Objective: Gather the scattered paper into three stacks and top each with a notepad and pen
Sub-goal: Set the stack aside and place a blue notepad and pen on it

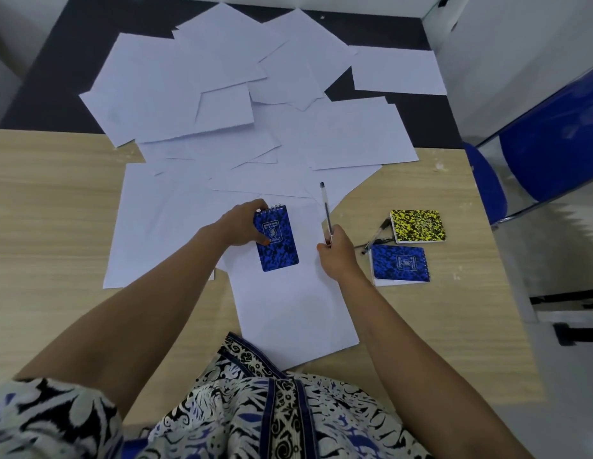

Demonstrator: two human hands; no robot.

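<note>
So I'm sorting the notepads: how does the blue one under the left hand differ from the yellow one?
The blue notepad lies on paper, upright to the camera, gripped by the left hand; the yellow notepad lies untouched on the bare table, turned sideways. Both have speckled covers.

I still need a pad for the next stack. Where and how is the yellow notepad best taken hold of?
Probably pinch the yellow notepad across its two long edges, coming from above. It lies flat on the table, and both edges look free: two pens lie off its left end, and the blue notepad sits nearer the person, seemingly clear.
</note>
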